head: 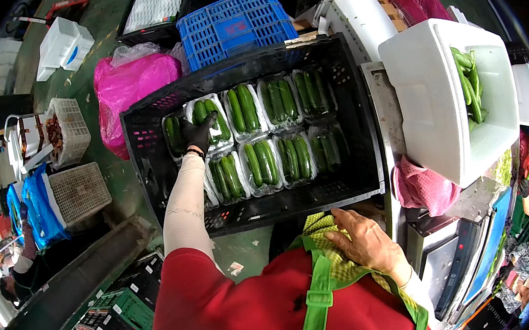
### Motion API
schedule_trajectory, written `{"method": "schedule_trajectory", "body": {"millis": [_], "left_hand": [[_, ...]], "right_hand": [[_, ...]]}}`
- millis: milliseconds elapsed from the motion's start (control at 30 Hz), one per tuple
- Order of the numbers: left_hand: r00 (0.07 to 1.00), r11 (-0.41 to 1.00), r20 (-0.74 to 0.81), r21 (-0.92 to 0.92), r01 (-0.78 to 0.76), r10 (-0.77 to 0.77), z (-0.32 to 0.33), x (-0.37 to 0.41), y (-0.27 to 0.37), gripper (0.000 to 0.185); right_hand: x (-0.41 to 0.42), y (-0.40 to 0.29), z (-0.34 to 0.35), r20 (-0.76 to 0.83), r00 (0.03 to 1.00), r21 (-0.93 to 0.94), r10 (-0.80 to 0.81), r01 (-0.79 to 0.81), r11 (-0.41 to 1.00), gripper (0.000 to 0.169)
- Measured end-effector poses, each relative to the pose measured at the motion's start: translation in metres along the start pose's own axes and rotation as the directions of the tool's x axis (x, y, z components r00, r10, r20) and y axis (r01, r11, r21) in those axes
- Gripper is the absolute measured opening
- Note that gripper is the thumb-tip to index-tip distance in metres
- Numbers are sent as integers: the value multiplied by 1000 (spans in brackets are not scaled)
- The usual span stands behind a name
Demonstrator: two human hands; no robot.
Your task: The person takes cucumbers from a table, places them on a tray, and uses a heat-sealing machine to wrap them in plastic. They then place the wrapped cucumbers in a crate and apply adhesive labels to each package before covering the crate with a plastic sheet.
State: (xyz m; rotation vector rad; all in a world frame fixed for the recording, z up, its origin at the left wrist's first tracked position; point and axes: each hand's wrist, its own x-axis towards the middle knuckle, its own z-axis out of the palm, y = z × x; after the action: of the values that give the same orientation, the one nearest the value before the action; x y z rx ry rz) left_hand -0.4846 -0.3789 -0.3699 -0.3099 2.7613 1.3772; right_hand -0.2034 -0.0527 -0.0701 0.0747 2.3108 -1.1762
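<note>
Before me stands a black plastic crate (298, 207) with two rows of film-wrapped trays of cucumbers. My left hand (198, 131), in a black glove, reaches into its left part and grips one wrapped tray of cucumbers (222, 133) in the far row. The fingers and palm cover part of that tray. Just left of the hand lies another cucumber pack (173, 132), partly hidden by it. Close to the crate's near side, my bare right hand (366, 239) rests by my yellow-green checked apron (316, 224). Its fingers are loosely bent and hold nothing visible.
Beyond the crate sit a blue plastic crate (236, 25) and a pink plastic bag (135, 86). To the right, a white foam box (419, 95) holds loose cucumbers (470, 85) above a pink cloth (424, 189). Other people work at both far sides.
</note>
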Motion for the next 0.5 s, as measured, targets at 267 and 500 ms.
{"method": "schedule_trajectory", "body": {"millis": [267, 500], "left_hand": [[990, 891, 83, 449, 61, -110, 19, 15, -40, 115], [963, 721, 210, 692, -27, -166, 7, 4, -7, 82]], "right_hand": [[11, 5, 14, -90, 990, -61, -106, 100, 993, 49], [9, 4, 15, -141, 988, -167, -64, 40, 985, 50]]}}
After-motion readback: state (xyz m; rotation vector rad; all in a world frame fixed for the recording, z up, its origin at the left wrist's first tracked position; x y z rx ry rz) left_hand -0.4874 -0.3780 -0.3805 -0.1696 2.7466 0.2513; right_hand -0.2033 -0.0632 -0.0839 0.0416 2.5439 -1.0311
